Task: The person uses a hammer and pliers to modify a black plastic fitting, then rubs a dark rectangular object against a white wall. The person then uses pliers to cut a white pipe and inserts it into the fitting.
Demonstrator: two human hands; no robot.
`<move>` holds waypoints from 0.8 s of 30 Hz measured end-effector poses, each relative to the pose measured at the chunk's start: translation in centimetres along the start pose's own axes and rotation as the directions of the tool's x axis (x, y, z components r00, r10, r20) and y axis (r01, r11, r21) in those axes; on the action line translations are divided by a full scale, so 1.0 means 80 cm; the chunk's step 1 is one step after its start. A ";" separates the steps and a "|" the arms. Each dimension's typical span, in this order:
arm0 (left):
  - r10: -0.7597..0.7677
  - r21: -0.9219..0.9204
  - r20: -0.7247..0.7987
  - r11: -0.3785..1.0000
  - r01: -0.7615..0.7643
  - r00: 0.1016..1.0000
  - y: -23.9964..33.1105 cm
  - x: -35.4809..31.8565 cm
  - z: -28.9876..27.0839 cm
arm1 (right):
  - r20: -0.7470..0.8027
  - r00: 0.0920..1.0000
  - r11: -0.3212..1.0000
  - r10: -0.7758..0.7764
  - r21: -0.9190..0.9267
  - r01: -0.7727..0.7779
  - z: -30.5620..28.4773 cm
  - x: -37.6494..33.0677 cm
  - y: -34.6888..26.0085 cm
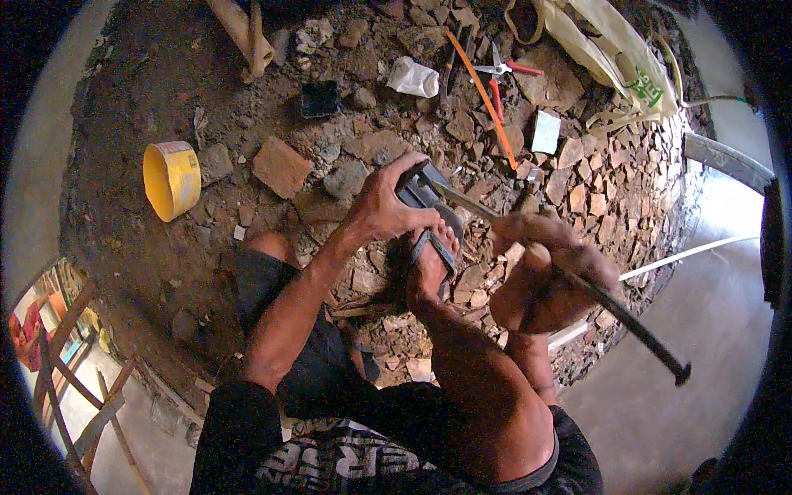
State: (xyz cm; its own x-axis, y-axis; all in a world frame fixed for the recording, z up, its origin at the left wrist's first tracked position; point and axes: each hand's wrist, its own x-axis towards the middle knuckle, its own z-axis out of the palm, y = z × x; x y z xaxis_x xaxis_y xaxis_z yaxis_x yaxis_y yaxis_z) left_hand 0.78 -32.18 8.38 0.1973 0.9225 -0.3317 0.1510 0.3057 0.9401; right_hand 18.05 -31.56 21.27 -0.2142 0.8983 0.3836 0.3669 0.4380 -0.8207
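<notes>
My left hand [388, 202] is closed round a small black box-like piece [419, 188], thumb on the near side and fingers on the far side. My right hand [549, 268], smeared by motion, grips a long metal bar [631, 323] with a dark, flared end at the lower right. The bar's thinner, paler part [466, 198] reaches the black piece; whether its tip is inside or just against it I cannot tell. My sandalled foot [432, 268] is just below the piece, on broken rubble.
A yellow tub [172, 181] lies tipped at left. Brick chunks [280, 167] and a black square box [319, 99] lie in the dirt. Beyond are red-handled snips [497, 73], an orange strip [483, 95], a white tile [545, 132] and a pale sack [615, 62].
</notes>
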 end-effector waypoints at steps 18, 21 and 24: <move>0.080 -0.024 -0.020 0.996 -0.080 0.997 0.010 -0.005 0.001 | -0.149 0.986 0.990 0.072 -0.106 -0.089 -0.021 -0.014 -0.016; 0.008 -0.024 -0.051 1.000 -0.009 0.999 0.021 0.003 0.005 | -0.019 1.000 0.966 0.021 -0.259 -0.026 -0.024 -0.003 -0.023; 0.027 -0.005 -0.055 1.000 -0.027 0.998 0.032 0.000 0.002 | 0.240 0.970 0.874 0.026 -0.477 0.095 -0.016 0.008 -0.019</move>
State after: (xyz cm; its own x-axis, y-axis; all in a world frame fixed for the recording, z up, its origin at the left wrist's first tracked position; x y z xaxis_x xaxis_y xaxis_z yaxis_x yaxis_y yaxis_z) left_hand 1.34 -31.42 10.80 0.1478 0.9419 -0.3015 0.1409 0.2816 0.9491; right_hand 18.54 -31.62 23.32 -0.4157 0.8747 0.2494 0.7320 0.4845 -0.4791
